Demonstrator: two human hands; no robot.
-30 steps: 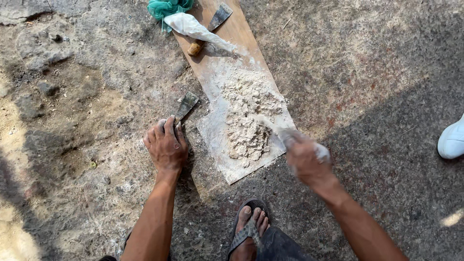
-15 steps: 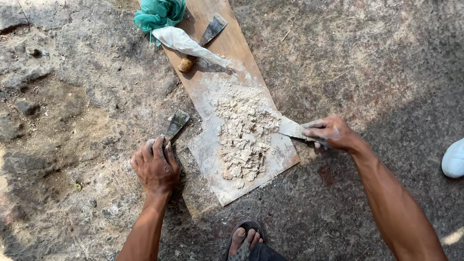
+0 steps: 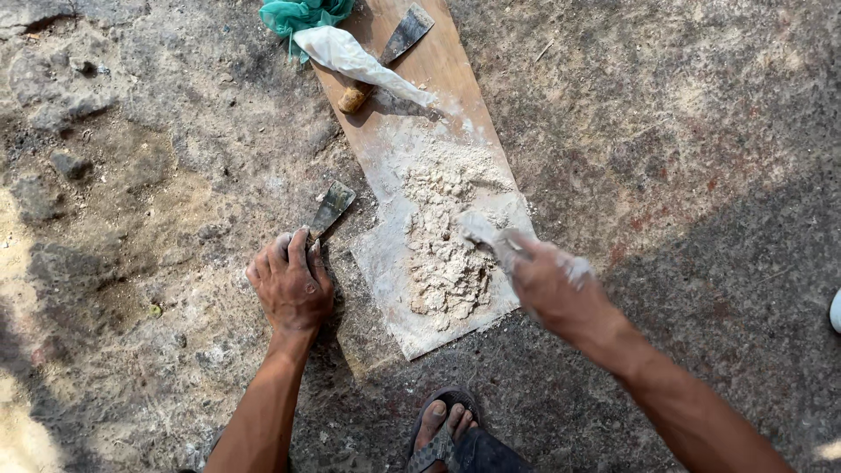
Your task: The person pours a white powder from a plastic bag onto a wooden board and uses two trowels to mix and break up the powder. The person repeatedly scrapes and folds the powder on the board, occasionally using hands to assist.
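Note:
A wooden board (image 3: 442, 66) lies on the ground with a heap of pale crumbly putty (image 3: 447, 245) on its near half. My right hand (image 3: 552, 285) grips a putty-coated scraper (image 3: 486, 235) whose blade sits in the heap's right side. My left hand (image 3: 291, 285) rests on the ground left of the board, closed around the handle of a dark metal scraper (image 3: 331, 208) pointing up-right. My foot in a sandal (image 3: 442, 429) shows below the board.
At the board's far end lie a white plastic bag (image 3: 355, 57), a teal net cloth (image 3: 302, 16) and a third scraper (image 3: 394, 48) with a wooden handle. Rough stone ground with dust all around. A white shoe (image 3: 835, 311) at the right edge.
My right hand moved left from the board's right edge, bringing its scraper blade into the putty heap. The left hand stayed on its scraper beside the board.

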